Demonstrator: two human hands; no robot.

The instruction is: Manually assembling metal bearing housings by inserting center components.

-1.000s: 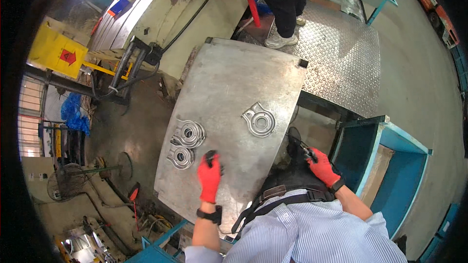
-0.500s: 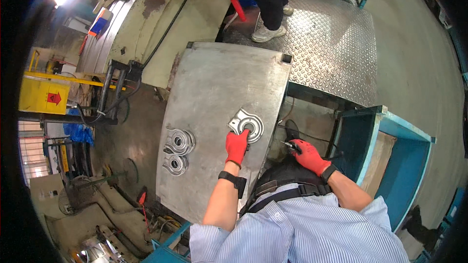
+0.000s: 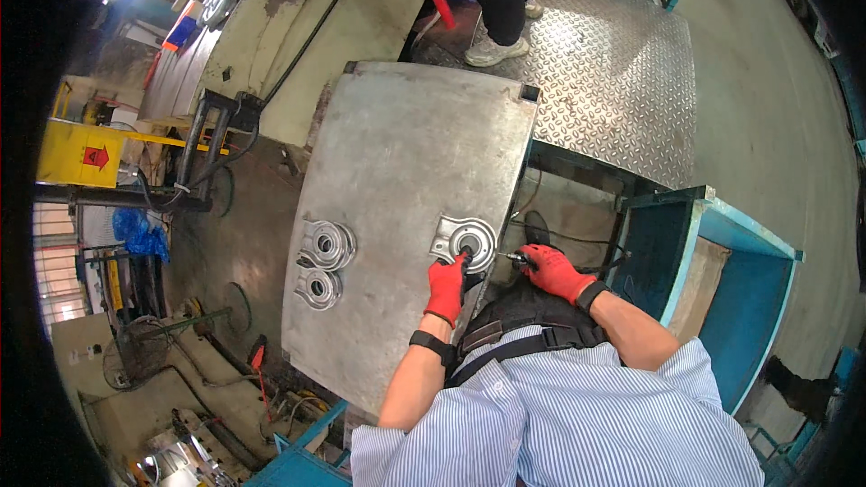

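Steel-grey, the tabletop (image 3: 397, 153) is carrying a ringed plate (image 3: 458, 229), likely stiff, weighty and slick, by its right edge; the left hand (image 3: 446, 289) is gripping the plate's rim, probably the best hold; the right hand (image 3: 555, 273), a slim tool (image 3: 514, 257).

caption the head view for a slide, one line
Red-gloved left hand on a ringed metal bracket, right hand holding a slim tool beside it.

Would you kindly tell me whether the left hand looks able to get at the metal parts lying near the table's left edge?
Probably yes: only tabletop shows between the left hand and the metal parts, though that hand touches another ringed part and would likely have to leave it first.
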